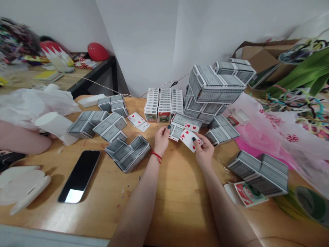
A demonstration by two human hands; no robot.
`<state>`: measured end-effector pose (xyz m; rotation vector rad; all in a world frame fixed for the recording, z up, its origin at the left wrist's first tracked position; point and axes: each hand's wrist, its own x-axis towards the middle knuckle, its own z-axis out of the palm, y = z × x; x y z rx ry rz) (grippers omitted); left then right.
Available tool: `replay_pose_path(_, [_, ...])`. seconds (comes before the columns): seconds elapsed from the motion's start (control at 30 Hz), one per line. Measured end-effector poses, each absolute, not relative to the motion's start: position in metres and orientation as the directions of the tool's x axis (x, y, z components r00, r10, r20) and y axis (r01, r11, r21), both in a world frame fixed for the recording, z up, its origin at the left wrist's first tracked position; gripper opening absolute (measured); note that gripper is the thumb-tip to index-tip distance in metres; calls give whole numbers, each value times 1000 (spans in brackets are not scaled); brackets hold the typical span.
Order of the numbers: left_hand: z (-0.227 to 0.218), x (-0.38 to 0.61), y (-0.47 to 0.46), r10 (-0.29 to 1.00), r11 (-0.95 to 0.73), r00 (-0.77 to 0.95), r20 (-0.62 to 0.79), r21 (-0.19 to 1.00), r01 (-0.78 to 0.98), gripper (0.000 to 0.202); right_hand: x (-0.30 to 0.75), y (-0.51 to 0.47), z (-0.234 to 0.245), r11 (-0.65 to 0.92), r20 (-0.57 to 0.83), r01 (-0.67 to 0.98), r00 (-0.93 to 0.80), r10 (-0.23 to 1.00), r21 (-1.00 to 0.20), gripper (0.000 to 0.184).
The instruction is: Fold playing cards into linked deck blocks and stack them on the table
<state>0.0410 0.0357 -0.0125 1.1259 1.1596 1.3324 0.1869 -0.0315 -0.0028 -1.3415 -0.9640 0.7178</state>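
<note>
Over the middle of the wooden table (180,206), my left hand (161,139) and my right hand (204,151) both grip a small group of playing cards (189,137). The left fingers pinch a grey-backed card at the group's left end. The right hand's thumb presses on a face-up heart card. Just behind them lies a folded card piece with a grey pattern (185,120). A red string is tied round my left wrist.
Folded grey card blocks lie left (128,152), right (262,171) and stacked high at the back (213,89). Boxed decks (164,104) stand in rows. A phone (79,175) lies left. Another person's arm (20,137), a pink bag (277,137) and a deck box (248,193) flank the area.
</note>
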Motion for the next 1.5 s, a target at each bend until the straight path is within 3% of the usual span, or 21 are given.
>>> replay_pose_path(0.13, [-9, 39, 33, 991, -114, -63, 116, 993, 34, 19, 187, -29, -6, 132, 160, 103, 339, 927, -986, 31])
replay_pose_path(0.27, [-9, 39, 33, 993, -106, -44, 108, 993, 43, 20, 188, -27, -7, 76, 75, 9, 255, 964, -997, 34])
replay_pose_path(0.53, [-13, 38, 33, 993, -102, 71, 98, 993, 64, 27, 197, -26, -10, 32, 38, 34, 195, 980, -999, 30])
replay_pose_path(0.73, [-13, 36, 33, 994, -100, 43, 97, 992, 77, 26, 200, -25, -10, -7, -10, -19, 157, 988, -1000, 28])
replay_pose_path(0.93, [-12, 38, 33, 994, -94, -31, 100, 983, 158, 23, 197, -27, -6, -5, -8, -26, 140, 990, -1000, 28])
replay_pose_path(1.17, [-11, 36, 33, 993, -98, 69, 91, 990, 98, 23, 196, -26, -9, -17, -28, -95, 124, 992, -995, 31])
replay_pose_path(1.33, [-9, 36, 30, 976, -106, 204, 80, 987, 117, 24, 198, -26, -11, -31, -49, -125, 138, 989, -992, 31])
replay_pose_path(1.5, [-8, 39, 27, 976, -102, 207, 64, 978, 180, 23, 198, -25, -13, -3, -17, -84, 165, 986, -996, 29])
